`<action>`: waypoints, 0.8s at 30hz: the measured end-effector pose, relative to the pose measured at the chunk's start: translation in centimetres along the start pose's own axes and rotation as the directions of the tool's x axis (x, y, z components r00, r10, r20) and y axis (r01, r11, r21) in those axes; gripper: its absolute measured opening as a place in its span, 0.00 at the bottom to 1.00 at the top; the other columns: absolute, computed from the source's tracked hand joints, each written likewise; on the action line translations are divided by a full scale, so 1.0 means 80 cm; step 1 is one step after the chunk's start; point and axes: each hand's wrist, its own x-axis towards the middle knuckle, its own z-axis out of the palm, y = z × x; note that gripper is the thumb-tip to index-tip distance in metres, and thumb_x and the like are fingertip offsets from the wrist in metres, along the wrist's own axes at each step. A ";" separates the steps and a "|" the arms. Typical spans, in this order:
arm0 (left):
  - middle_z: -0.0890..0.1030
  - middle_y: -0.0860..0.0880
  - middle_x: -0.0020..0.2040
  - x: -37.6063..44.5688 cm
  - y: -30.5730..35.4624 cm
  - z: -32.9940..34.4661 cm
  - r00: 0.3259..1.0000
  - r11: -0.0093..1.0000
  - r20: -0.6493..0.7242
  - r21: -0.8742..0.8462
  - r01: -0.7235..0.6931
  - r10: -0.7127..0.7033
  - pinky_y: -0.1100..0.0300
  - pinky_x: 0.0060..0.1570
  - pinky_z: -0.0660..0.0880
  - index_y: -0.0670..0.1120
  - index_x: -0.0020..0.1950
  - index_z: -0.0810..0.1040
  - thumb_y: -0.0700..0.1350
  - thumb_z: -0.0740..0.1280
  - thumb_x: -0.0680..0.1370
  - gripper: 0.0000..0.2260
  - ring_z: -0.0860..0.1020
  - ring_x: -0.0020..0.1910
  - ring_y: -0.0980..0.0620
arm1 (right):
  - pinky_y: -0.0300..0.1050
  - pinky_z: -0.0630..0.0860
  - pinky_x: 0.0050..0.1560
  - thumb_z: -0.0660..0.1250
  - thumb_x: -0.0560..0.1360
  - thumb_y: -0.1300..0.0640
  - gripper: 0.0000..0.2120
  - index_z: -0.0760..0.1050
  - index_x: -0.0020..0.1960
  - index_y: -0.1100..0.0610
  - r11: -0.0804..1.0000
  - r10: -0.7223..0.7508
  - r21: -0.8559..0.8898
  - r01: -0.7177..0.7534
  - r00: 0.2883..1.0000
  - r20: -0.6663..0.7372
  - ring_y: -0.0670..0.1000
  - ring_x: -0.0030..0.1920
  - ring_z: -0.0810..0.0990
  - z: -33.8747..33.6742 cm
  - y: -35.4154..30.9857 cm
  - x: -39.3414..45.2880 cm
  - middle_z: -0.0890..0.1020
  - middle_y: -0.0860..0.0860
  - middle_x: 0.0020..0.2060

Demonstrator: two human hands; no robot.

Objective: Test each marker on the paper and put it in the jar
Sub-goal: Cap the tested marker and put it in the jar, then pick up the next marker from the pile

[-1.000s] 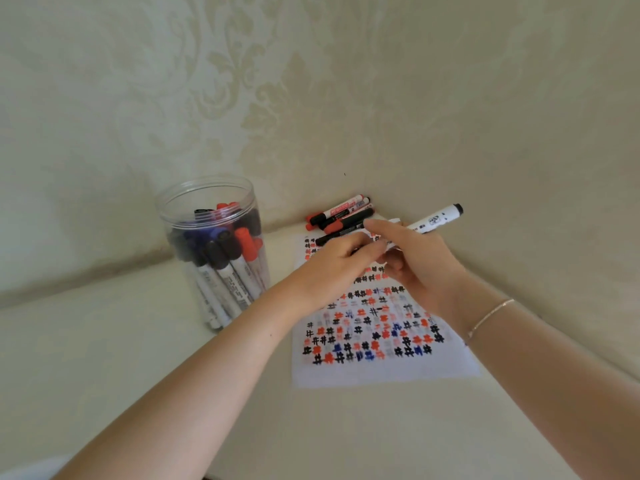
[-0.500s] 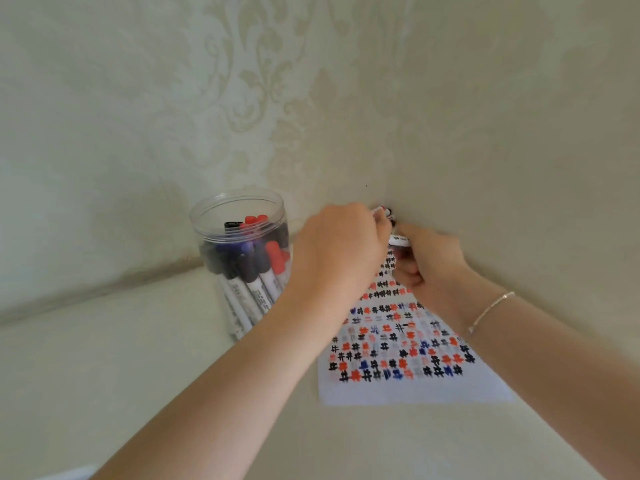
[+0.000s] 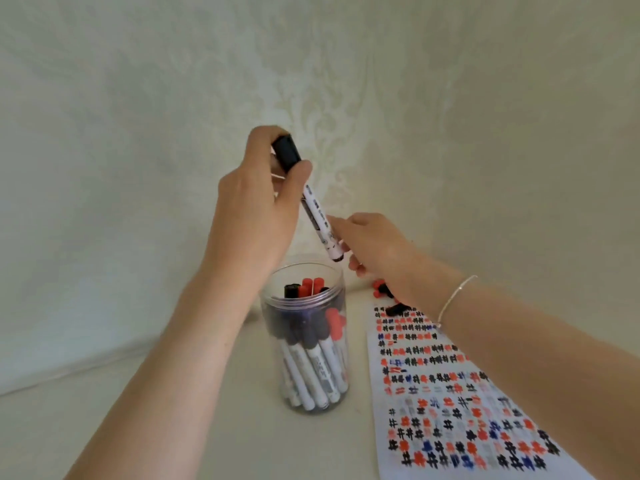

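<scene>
Holding one marker (image 3: pixel 320 216) over one jar (image 3: pixel 304 341)

The right hand (image 3: pixel 374 247) and wrist hide most of the loose markers (image 3: pixel 381 291) beyond the paper (image 3: pixel 450 410), whose blurred hash marks run off the lower edge.

Bare forearms — a thin silver bracelet (image 3: pixel 453 299) circles the right wrist.
</scene>
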 end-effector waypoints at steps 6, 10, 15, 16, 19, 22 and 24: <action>0.79 0.50 0.44 0.008 -0.030 -0.022 0.987 0.977 0.161 0.211 -0.020 -0.015 0.47 0.46 0.77 0.50 0.61 0.66 0.45 0.63 0.80 0.11 0.79 0.43 0.47 | 0.30 0.70 0.36 0.65 0.75 0.58 0.05 0.79 0.42 0.52 0.935 -0.263 -0.224 0.275 0.961 0.084 0.45 0.39 0.77 0.006 0.010 0.004 0.78 0.44 0.39; 0.79 0.50 0.43 -0.002 -0.035 -0.011 0.944 0.955 0.325 0.292 -0.041 -0.059 0.48 0.44 0.77 0.51 0.57 0.65 0.48 0.63 0.80 0.09 0.79 0.40 0.49 | 0.30 0.69 0.30 0.64 0.72 0.63 0.10 0.81 0.45 0.52 0.852 -0.265 -0.422 0.311 0.950 0.165 0.51 0.42 0.79 0.022 0.021 0.005 0.72 0.47 0.48; 0.80 0.50 0.42 -0.003 -0.042 -0.008 0.915 0.951 0.396 0.303 -0.054 -0.074 0.47 0.42 0.77 0.51 0.53 0.64 0.49 0.64 0.79 0.09 0.79 0.38 0.49 | 0.28 0.68 0.28 0.61 0.74 0.64 0.13 0.81 0.45 0.50 0.855 -0.210 -0.438 0.277 0.958 0.195 0.41 0.37 0.73 0.024 0.026 0.011 0.73 0.47 0.46; 0.80 0.50 0.43 -0.005 -0.044 -0.007 0.903 0.951 0.421 0.304 -0.050 -0.087 0.47 0.42 0.77 0.52 0.52 0.63 0.49 0.64 0.79 0.09 0.79 0.37 0.49 | 0.27 0.67 0.28 0.61 0.74 0.64 0.13 0.81 0.45 0.50 0.865 -0.181 -0.427 0.262 0.958 0.221 0.41 0.36 0.73 0.024 0.026 0.012 0.75 0.46 0.43; 0.79 0.52 0.45 -0.007 -0.049 -0.006 0.884 0.955 0.452 0.295 -0.027 -0.115 0.48 0.42 0.78 0.53 0.51 0.63 0.50 0.64 0.79 0.09 0.80 0.38 0.50 | 0.26 0.68 0.30 0.59 0.74 0.64 0.14 0.80 0.45 0.50 0.906 -0.119 -0.361 0.222 0.951 0.286 0.44 0.37 0.77 0.024 0.029 0.012 0.78 0.45 0.39; 0.79 0.53 0.46 0.000 -0.054 -0.012 0.884 0.948 0.447 0.317 -0.012 -0.138 0.48 0.42 0.78 0.53 0.49 0.64 0.50 0.66 0.77 0.10 0.81 0.37 0.51 | 0.26 0.70 0.35 0.59 0.75 0.62 0.13 0.81 0.48 0.51 0.921 -0.128 -0.314 0.231 0.940 0.316 0.48 0.45 0.81 0.022 0.033 0.012 0.82 0.49 0.45; 0.80 0.51 0.44 0.003 -0.062 -0.012 0.868 0.932 0.457 0.361 0.020 -0.195 0.47 0.42 0.78 0.53 0.47 0.64 0.51 0.67 0.76 0.11 0.81 0.36 0.50 | 0.32 0.74 0.44 0.62 0.78 0.57 0.10 0.82 0.50 0.53 0.956 -0.226 -0.130 0.262 0.944 0.242 0.47 0.49 0.81 0.018 0.039 0.013 0.83 0.48 0.48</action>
